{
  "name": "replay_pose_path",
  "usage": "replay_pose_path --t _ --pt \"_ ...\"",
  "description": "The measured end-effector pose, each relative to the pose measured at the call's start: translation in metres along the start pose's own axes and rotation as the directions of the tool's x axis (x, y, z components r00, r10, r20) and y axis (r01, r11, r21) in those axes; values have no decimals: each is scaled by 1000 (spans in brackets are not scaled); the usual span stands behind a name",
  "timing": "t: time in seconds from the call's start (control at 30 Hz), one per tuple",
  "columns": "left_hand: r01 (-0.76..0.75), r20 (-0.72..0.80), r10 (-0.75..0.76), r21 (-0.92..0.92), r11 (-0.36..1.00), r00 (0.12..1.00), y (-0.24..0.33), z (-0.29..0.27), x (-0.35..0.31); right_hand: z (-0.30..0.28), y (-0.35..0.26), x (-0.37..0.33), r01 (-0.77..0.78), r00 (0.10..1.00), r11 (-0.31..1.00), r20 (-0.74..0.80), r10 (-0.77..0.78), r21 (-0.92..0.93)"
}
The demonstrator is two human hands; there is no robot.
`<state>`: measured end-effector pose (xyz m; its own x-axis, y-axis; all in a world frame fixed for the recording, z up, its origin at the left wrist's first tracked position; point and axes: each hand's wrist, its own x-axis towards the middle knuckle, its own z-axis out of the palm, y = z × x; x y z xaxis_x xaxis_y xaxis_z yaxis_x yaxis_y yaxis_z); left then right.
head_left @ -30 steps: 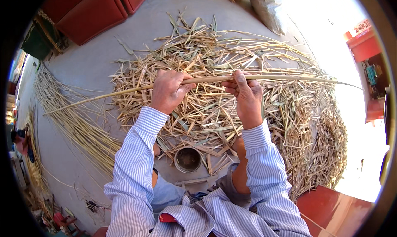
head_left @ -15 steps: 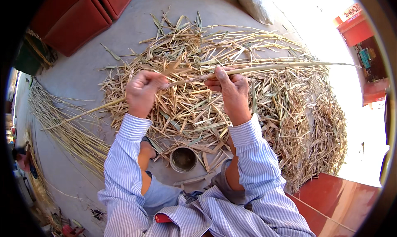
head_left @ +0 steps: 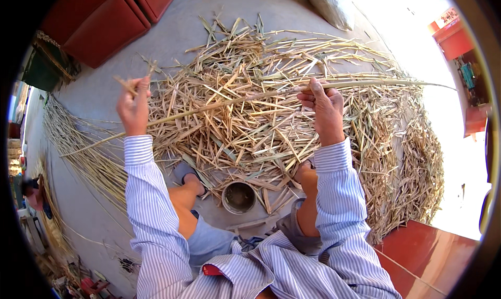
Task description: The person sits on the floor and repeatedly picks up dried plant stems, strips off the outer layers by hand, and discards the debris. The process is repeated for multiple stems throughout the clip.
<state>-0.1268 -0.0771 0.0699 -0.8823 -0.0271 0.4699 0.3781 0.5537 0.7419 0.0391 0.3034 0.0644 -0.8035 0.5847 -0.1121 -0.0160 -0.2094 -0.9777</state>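
A long, pale reed stalk (head_left: 224, 103) runs across the view, from low on the left to high on the right. My right hand (head_left: 327, 108) pinches it right of its middle, thumb on top. Its thin right end tapers off toward the bright floor. Up at the left, my left hand (head_left: 134, 107) is closed on a piece of dry leaf husk (head_left: 127, 85), whose ends stick out above the fingers. The stalk passes by my left wrist, outside the fingers. Beneath both hands spreads a wide heap of stripped dry leaves (head_left: 235, 127).
A bundle of thin stalks (head_left: 86, 145) lies on the floor at left. Between my feet stands a round container (head_left: 238, 197). Red padded furniture (head_left: 102, 30) is at the upper left, a pale sack (head_left: 330, 6) at the top, a red board (head_left: 417, 252) at the lower right.
My left hand has moved left and up, away from the stalk, carrying a piece of husk. My right hand has shifted right along with its grip on the stalk.
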Motion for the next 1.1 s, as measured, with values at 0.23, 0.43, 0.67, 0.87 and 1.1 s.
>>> replay_pose_path --t 0.23,0.43,0.67,0.87,1.1 --pt "-513 348 431 191 837 832 42 44 -20 1 -2 -2 -20 999 999 -28 19 -30" --pt "-17 681 168 -223 975 713 49 62 -45 0 -2 0 -18 1000 1000 -17 18 -13" --pt "506 520 -187 -582 637 833 39 64 -43 -2 -5 0 -35 999 999 -29 35 -16" --pt "304 582 -60 -331 893 811 37 60 -35 -11 -4 6 -18 1000 999 14 17 39" --pt "-94 677 153 -123 988 720 53 67 -54 -8 -6 0 15 999 999 31 -17 44"
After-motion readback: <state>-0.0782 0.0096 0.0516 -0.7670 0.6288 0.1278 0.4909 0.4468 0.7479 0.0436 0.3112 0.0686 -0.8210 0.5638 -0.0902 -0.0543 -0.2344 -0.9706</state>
